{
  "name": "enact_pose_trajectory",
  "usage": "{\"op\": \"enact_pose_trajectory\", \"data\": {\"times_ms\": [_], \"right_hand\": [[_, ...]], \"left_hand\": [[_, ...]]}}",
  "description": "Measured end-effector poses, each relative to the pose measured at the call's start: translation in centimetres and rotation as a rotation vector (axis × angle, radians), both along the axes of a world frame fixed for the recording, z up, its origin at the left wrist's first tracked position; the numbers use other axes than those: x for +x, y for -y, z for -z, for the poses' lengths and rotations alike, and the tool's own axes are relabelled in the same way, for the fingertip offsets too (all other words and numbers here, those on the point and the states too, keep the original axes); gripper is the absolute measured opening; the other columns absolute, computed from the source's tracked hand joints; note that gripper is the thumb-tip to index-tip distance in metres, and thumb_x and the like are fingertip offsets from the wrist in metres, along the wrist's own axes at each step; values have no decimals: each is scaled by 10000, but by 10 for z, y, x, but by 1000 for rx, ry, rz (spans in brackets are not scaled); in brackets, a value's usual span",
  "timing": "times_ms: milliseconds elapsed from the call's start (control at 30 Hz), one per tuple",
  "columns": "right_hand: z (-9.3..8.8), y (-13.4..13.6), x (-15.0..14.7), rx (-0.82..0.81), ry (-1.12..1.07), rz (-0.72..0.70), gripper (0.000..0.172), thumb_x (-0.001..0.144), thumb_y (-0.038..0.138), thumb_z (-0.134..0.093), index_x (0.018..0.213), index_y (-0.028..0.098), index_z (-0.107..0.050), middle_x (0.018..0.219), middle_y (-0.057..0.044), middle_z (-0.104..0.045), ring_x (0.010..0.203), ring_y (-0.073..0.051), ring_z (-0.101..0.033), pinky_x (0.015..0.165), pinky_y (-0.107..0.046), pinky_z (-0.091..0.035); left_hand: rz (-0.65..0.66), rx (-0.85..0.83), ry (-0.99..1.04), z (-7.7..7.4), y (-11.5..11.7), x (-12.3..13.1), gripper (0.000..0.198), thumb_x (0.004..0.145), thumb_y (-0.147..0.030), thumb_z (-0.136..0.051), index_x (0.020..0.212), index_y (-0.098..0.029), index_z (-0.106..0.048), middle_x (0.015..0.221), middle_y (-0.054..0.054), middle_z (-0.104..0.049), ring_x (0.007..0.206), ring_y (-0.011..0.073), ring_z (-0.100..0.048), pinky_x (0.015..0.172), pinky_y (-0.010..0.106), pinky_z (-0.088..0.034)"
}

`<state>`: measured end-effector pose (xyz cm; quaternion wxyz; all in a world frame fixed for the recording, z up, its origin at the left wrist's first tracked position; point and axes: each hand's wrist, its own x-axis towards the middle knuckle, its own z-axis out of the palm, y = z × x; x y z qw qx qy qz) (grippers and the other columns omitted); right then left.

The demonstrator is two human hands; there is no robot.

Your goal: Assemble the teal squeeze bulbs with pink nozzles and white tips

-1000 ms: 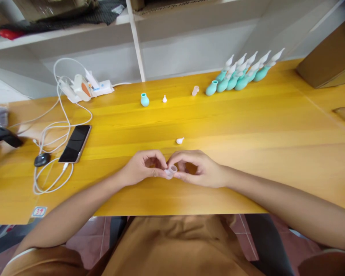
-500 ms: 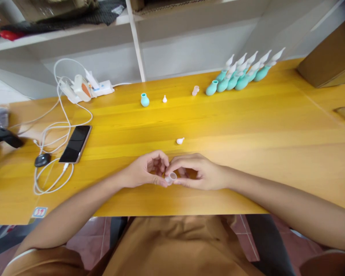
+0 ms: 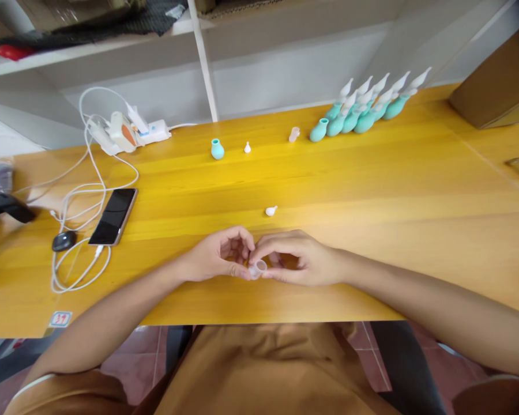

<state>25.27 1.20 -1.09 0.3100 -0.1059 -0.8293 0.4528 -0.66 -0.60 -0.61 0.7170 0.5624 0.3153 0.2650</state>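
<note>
Between my two hands, low over the table's front part, is a small translucent plastic connector (image 3: 259, 268) with its round opening facing up. My left hand (image 3: 226, 253) pinches its left side with thumb and fingertips. My right hand (image 3: 300, 257) grips the other side between thumb and index finger; the fingers partly cover the piece. Just beyond the hands lies a small white nozzle tip (image 3: 271, 211) on its side. Farther back stand a teal squeeze bulb (image 3: 217, 150) with an open neck and another white nozzle tip (image 3: 247, 148). A second translucent connector (image 3: 293, 135) sits to their right.
At the back right are several teal bulbs with white tips (image 3: 365, 120), plus one tipless teal bulb (image 3: 318, 131). A phone (image 3: 113, 217), white cables and a power strip (image 3: 155, 133) occupy the left. A cardboard box (image 3: 497, 80) stands at the far right.
Both hands keep nearly the same pose around the connector, which has turned or shifted very slightly. The things on the table have not moved.
</note>
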Motion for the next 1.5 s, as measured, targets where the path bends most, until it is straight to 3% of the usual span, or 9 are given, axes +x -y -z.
{"op": "enact_pose_trajectory", "data": {"times_ms": [267,367,600,767,867,1000,1233,1433,1500], "right_hand": [[2,-1,0,-29,-46,32,197,1055,258,-736,1239,186,-739,1115,-83,-759,810,-109,-673,654,-219,-542],[6,-2,-1,-15,-91,104,212,1031,271,-773,1233,203,-772,1166,-101,-696,873,-132,-661,675,-240,-551],[11,-9,0,9,-56,193,261,1049,355,-756,1269,215,-742,1082,-57,-659,744,-109,-590,690,-268,-523],[10,-38,17,86,25,518,290,1160,292,-483,978,200,-689,849,-29,-657,764,-155,-634,757,-296,-495],[17,-56,27,275,160,634,181,1083,215,-528,1179,198,-680,1039,-80,-694,856,-197,-646,810,-333,-502],[26,-62,29,326,356,556,271,1032,248,-625,1294,192,-668,1260,-123,-667,776,-168,-617,765,-332,-522],[23,-52,22,367,399,504,165,1082,307,-620,1178,186,-681,1223,-117,-681,797,-151,-657,741,-295,-523],[13,-33,13,127,82,428,181,1094,341,-661,1203,197,-655,801,26,-659,586,-87,-571,564,-208,-451],[11,-28,11,120,29,393,178,1088,336,-680,1203,201,-669,794,28,-655,598,-85,-580,574,-205,-462]], "left_hand": [[-46,19,61,3,-2,0,598,684,-364,-1059,1078,-197,-641,948,-5,-656,810,117,-623,729,255,-485],[-124,130,53,4,1,0,673,628,-290,-1086,1125,-213,-639,1017,7,-678,905,141,-662,825,273,-527],[-248,316,-78,3,10,4,414,854,-273,-937,1131,-212,-636,1057,31,-724,955,151,-708,917,304,-569],[-397,433,-177,2,7,6,310,924,-262,-833,1102,-220,-583,1044,28,-717,953,149,-728,847,274,-571],[-410,498,-270,3,6,4,236,951,-286,-794,1080,-217,-608,1016,30,-729,882,138,-710,795,266,-555],[-404,554,-348,6,7,3,207,962,-320,-791,1065,-222,-641,1001,29,-741,855,138,-698,784,270,-551],[-428,558,-291,4,9,4,232,966,-300,-795,1089,-234,-610,1032,24,-746,895,137,-726,843,277,-577],[-396,574,-307,2,9,4,196,964,-300,-796,1067,-224,-648,1027,39,-763,880,148,-726,837,293,-582],[-395,576,-311,1,9,5,191,963,-300,-798,1066,-222,-657,1012,37,-755,871,147,-718,828,292,-581]]}}
